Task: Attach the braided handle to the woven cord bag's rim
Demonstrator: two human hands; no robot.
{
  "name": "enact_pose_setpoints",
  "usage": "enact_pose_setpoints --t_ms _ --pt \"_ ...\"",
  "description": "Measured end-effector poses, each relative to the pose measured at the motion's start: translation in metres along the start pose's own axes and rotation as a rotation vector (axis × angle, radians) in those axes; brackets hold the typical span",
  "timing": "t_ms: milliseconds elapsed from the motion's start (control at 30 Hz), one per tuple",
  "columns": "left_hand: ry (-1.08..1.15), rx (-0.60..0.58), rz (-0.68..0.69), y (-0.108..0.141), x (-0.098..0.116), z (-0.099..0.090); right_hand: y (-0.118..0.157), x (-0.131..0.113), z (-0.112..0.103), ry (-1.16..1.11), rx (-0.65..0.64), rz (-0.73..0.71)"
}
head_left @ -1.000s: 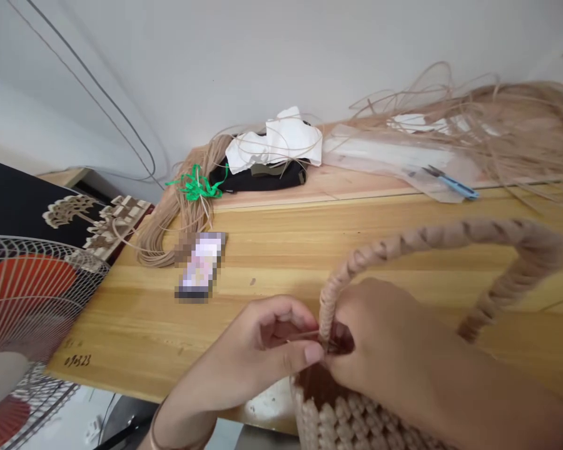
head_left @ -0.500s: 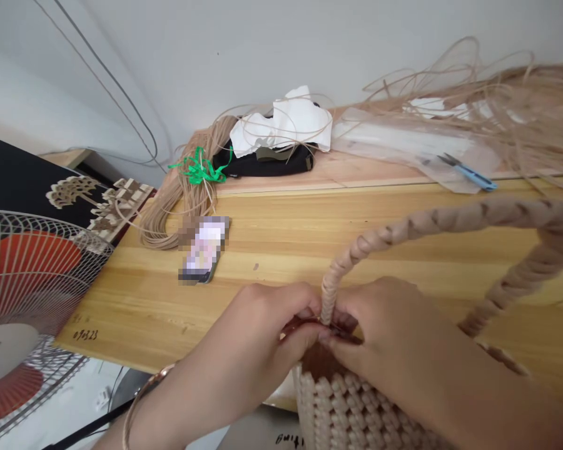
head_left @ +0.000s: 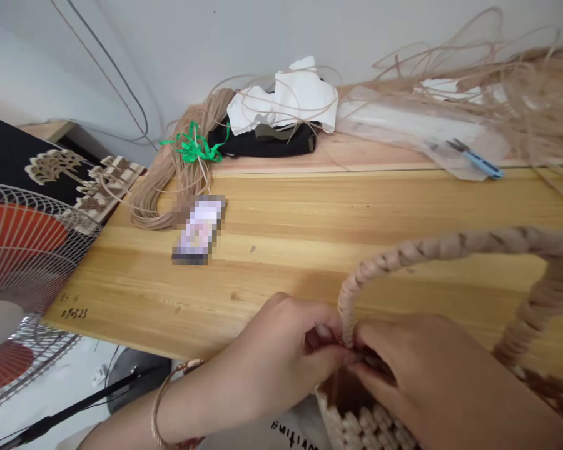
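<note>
- Beige woven-strip basket with a spiral-wrapped arched handle (head_left: pixel 450 247) sits at the near edge of the pale wooden counter (head_left: pixel 309 212), low in the head view; only its upper rim and handle show.
- Left hand (head_left: pixel 281 356): grip pinched together at the foot of the handle, thumb and fingers closed on what looks like a thin strip; the strip itself is mostly hidden.
- Right hand (head_left: pixel 431 375): fingers pressed against the same joint, touching the left fingertips; whether anything is clamped I cannot tell.
- Elsewhere on the counter: bundle of tan cane tied with green ribbon (head_left: pixel 190 147), blurred flat phone (head_left: pixel 197 228), black pouch under white paper (head_left: pixel 263 140), blue-handled snips (head_left: pixel 478 162), loose cane (head_left: pixel 520 94) far right. Red-bladed wire-guard fan (head_left: pixel 23 262) stands at left.
- Risk, as judged: a slack pinch could let the wrap unwind; the basket overhangs the edge and could tip off.
</note>
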State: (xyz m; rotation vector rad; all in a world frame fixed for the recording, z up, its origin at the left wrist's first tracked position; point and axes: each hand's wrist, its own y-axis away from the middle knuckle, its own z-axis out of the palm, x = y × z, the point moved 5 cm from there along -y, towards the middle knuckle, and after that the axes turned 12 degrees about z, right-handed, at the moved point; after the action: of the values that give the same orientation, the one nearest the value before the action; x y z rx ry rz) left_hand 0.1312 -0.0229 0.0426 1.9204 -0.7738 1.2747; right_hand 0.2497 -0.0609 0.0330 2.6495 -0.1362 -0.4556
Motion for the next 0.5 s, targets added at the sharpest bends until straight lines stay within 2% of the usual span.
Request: enact_pose_setpoints --t_ms 67,200,333,500 --pt "0.022 -0.022 -0.011 -0.0004 -0.0019 0.0034 0.0037 0.0034 0.0019 0.010 -0.014 0.002" --pt "0.055 -0.051 -0.017 -0.0007 -0.0030 0.0048 0.0067 0.0049 0.0015 -0.014 0.037 -0.041" --pt "0.071 -0.087 -0.003 -0.0032 -0.0011 0.0025 0.0062 0.0039 0.0044 -0.031 0.016 -0.059" --pt "0.028 -0.184 0.027 -0.0089 0.0050 0.0008 0.0058 -0.0006 -0.0046 0.000 -0.029 -0.033"
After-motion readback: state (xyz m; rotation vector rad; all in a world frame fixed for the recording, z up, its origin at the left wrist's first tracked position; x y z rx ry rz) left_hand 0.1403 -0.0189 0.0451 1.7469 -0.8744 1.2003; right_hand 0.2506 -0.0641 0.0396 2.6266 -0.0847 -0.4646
